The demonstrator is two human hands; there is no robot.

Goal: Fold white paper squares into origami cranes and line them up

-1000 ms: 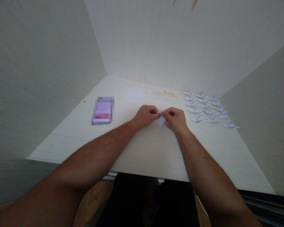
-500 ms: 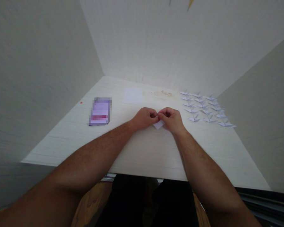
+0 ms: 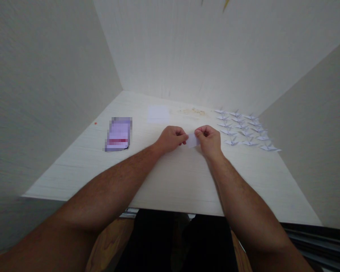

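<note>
Between my hands, over the middle of the table, is a small piece of white paper [image 3: 192, 141]. My left hand [image 3: 173, 139] pinches its left edge between thumb and fingers. At its right upper corner, the thumb and forefinger of my right hand [image 3: 209, 139] are closed on it. Folds in the paper are too faint to make out. Several white folded paper cranes [image 3: 245, 133] stand in rows to the right of my right hand. A flat white paper stack or sheet [image 3: 158, 114] lies beyond my left hand.
On the left of the white table [image 3: 170, 181] lies a phone-like purple object [image 3: 119, 134], blurred out by pixels. A tiny orange bit [image 3: 95, 123] is near the left wall. Brownish marks [image 3: 197, 112] stain the table's back. Walls enclose the left, back and right sides.
My hands have moved apart a little, with the paper now spread between them instead of pointing down below the fingertips. The view has shifted slightly.
</note>
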